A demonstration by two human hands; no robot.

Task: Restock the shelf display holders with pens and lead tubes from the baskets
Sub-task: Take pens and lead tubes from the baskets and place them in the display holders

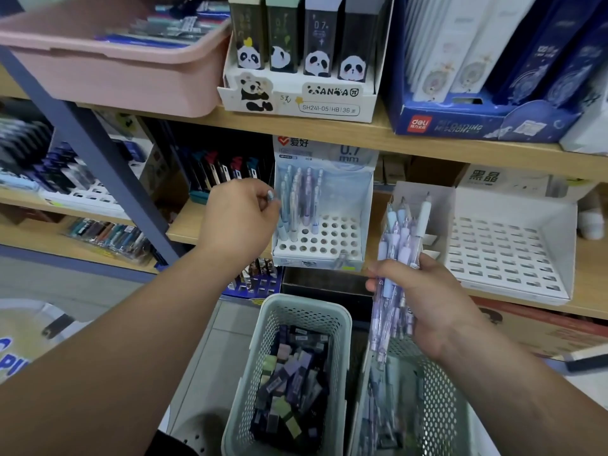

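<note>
Pinching one pen (270, 195), the left hand (237, 218) could miss the holder (339, 240) holes; the right hand (427, 301) grips a loose bundle (399, 238) that may slip

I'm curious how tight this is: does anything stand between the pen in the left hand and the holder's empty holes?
Partly. The left hand pinches the pen beside the holder at its left edge, and standing pens fill the nearest holes. Empty holes lie right and in front, uncovered.

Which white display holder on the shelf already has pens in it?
The holder with round holes under the 0.7 mm card, by the left hand: pens stand in its left rows. The wider holder on the right shows only bare slots.
</note>
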